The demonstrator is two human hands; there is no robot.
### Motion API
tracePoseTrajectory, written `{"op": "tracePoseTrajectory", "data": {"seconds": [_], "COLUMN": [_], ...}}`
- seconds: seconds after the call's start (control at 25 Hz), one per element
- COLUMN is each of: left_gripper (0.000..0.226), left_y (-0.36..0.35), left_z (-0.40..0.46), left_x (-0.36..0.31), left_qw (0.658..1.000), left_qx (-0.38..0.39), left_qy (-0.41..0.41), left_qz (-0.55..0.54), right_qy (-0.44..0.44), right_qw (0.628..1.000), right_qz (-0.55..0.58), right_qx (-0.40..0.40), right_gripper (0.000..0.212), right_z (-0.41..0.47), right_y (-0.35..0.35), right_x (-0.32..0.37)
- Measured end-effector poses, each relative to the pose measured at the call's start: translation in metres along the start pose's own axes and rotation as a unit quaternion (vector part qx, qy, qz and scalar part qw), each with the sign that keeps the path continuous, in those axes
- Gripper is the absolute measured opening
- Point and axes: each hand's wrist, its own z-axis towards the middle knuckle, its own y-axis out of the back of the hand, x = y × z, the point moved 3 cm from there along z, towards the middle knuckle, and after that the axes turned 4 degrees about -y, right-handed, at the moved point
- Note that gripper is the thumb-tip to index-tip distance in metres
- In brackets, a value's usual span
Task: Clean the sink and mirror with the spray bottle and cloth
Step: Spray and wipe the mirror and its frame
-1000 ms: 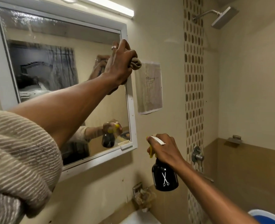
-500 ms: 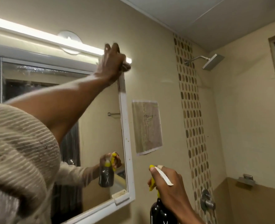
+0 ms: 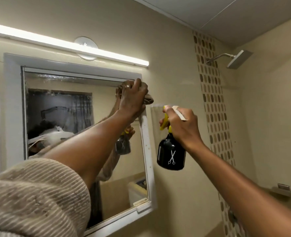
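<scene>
A white-framed mirror [image 3: 59, 106] hangs on the beige wall, its glass streaked and misty near the top. My left hand [image 3: 132, 96] presses a bunched tan cloth [image 3: 149, 100] against the mirror's upper right corner. My right hand [image 3: 182, 124] holds a black spray bottle [image 3: 171, 154] with a yellow trigger and a white scissors mark, raised just right of the mirror frame. The sink is out of view.
A lit tube light [image 3: 69, 45] runs above the mirror. A sheet of paper [image 3: 155, 120] is stuck on the wall behind the bottle. A shower head [image 3: 238, 59] juts out at the upper right, beside a strip of oval mosaic tiles [image 3: 213, 106].
My left hand with the cloth has come down from the top frame edge to the upper right corner of the glass. My right hand has lifted the bottle higher. The view has shifted.
</scene>
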Motion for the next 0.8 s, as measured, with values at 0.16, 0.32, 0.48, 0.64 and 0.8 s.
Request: {"op": "tracePoseTrajectory", "data": {"seconds": [0.16, 0.32, 0.48, 0.64, 0.8], "left_gripper": [0.061, 0.057, 0.056, 0.057, 0.052], "left_y": [-0.018, -0.03, -0.044, -0.063, -0.081], "left_z": [-0.045, -0.087, -0.134, -0.18, -0.22], "left_x": [-0.031, -0.058, -0.087, -0.116, -0.149], "left_qw": [0.999, 0.994, 0.987, 0.98, 0.969], "left_qx": [0.037, 0.106, 0.159, 0.198, 0.245], "left_qy": [-0.011, -0.003, 0.003, -0.001, 0.004], "left_qz": [-0.002, -0.015, -0.008, -0.006, -0.02], "right_qy": [-0.028, -0.053, -0.07, -0.09, -0.108], "right_qw": [0.999, 0.998, 0.997, 0.996, 0.994], "right_qz": [0.025, 0.024, -0.006, -0.016, -0.025], "right_qx": [-0.014, -0.021, -0.012, 0.006, 0.019], "right_gripper": [0.04, 0.037, 0.04, 0.04, 0.04], "right_z": [-0.002, -0.011, -0.034, -0.059, -0.076], "right_y": [0.01, 0.02, 0.026, 0.03, 0.037], "right_x": [-0.001, -0.004, -0.015, -0.037, -0.059]}}
